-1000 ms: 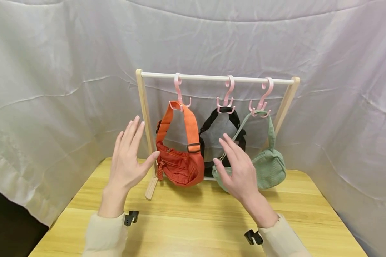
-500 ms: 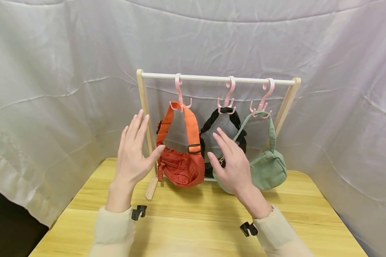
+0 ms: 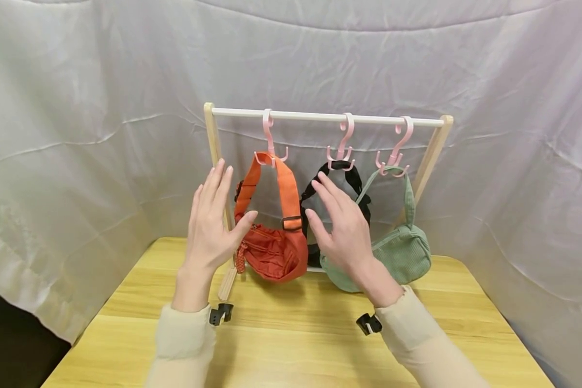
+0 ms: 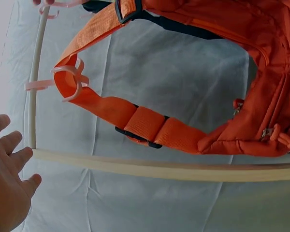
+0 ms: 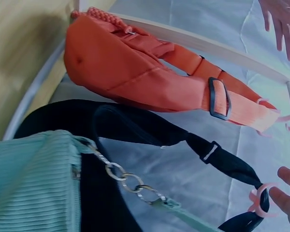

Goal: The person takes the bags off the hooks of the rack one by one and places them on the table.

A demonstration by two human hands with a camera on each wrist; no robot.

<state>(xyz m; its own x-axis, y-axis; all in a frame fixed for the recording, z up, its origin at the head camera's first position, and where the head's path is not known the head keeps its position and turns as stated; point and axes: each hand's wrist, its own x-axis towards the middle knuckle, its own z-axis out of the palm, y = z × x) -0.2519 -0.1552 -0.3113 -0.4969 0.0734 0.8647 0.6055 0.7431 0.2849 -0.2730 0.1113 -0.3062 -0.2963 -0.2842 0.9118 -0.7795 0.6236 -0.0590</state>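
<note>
I found the left grip released, fingers extended, near the orange-red bag; the right grip was likewise unclenched and held nothing, before the black bag and the green bag. All three bags hung by their straps from pink hooks on the white bar of the rack, above the counter.

I judged snagging the chief risk: a finger caught in a loop could have dragged a strap off its open-ended prongs. The green bag's chain lay across the black bag in the right wrist view, so a tug on one might have disturbed the other. A knocked upright could have set everything swinging.

From the head view I could not establish contact between either grip and a bag. Much of the black bag was hidden there; the wrist views cut off both grips.
</note>
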